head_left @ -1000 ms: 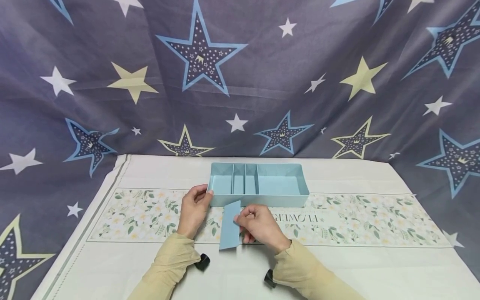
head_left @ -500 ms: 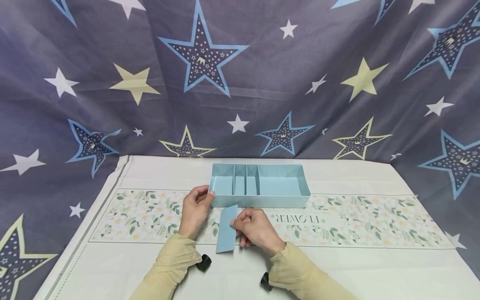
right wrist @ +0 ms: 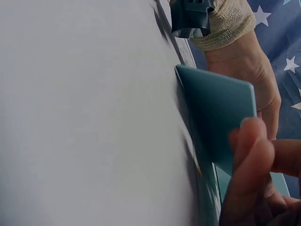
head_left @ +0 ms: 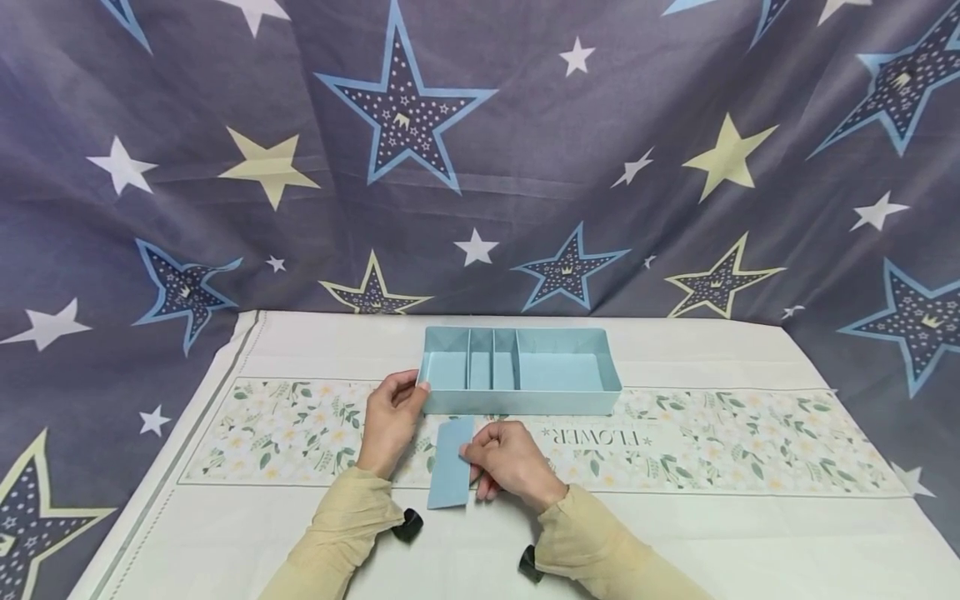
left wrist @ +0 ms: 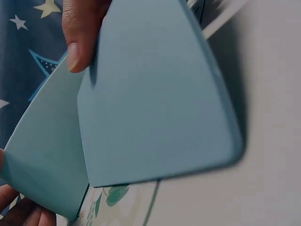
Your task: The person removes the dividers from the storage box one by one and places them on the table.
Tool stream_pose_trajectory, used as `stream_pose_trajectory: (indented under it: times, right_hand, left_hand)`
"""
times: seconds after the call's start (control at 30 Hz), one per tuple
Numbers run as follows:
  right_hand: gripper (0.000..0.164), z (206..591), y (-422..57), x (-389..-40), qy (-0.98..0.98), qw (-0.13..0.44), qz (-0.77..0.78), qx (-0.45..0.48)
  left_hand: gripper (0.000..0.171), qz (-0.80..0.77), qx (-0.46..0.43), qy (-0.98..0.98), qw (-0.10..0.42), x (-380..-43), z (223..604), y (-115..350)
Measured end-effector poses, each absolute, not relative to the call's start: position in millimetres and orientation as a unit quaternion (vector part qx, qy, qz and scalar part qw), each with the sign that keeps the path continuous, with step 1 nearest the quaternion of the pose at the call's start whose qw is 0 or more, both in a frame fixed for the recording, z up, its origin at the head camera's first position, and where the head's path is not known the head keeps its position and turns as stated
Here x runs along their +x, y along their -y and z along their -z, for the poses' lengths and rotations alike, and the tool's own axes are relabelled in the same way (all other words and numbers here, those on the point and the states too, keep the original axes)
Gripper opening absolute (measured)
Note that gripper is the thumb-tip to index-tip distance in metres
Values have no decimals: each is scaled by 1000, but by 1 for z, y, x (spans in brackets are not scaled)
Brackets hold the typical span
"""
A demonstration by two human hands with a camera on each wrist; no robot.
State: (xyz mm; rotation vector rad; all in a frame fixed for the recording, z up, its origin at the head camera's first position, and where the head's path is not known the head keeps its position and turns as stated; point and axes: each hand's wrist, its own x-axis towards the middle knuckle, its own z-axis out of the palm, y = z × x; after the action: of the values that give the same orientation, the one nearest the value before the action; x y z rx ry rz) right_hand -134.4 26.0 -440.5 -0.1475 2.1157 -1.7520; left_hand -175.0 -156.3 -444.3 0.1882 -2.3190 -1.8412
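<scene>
A light blue open storage box (head_left: pixel 517 403) stands mid-table, split by thin dividers into several compartments. My left hand (head_left: pixel 388 425) grips its near left corner, thumb on the front wall. In front of the box, my right hand (head_left: pixel 513 462) pinches a flat blue divider panel (head_left: pixel 450 467) by its right edge, between thumb and fingers. Seen from the left wrist, that panel (left wrist: pixel 155 103) covers much of the box (left wrist: pixel 47 141) behind it. From the right wrist, the panel (right wrist: pixel 216 108) stands on edge, partly hiding my left hand (right wrist: pixel 244 61).
Beneath the box runs a floral printed strip (head_left: pixel 750 442) with the word FLOWER upside down, on a white tablecloth (head_left: pixel 225 542). A dark star-patterned curtain (head_left: pixel 480 150) hangs behind the table. Each sleeve carries a black wrist device (head_left: pixel 408 527).
My right hand has drawn the divider panel slightly left and toward me, away from the box front, and turned it a little. My left hand keeps its hold on the box corner.
</scene>
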Motion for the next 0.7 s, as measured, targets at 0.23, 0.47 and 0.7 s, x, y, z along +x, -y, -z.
stream_pose_trajectory:
  times: [0.23, 0.47, 0.7]
  right_hand:
    - [18, 441, -26, -133, -764, 212, 608, -43]
    - [22, 440, -28, -134, -782, 231, 577, -49]
    - [21, 440, -29, -136, -783, 243, 569, -54]
  left_hand:
    - [34, 619, 60, 778, 87, -175, 445, 157]
    - [39, 609, 48, 785, 107, -178, 454, 157]
    - [34, 613, 60, 781, 98, -177, 449, 156]
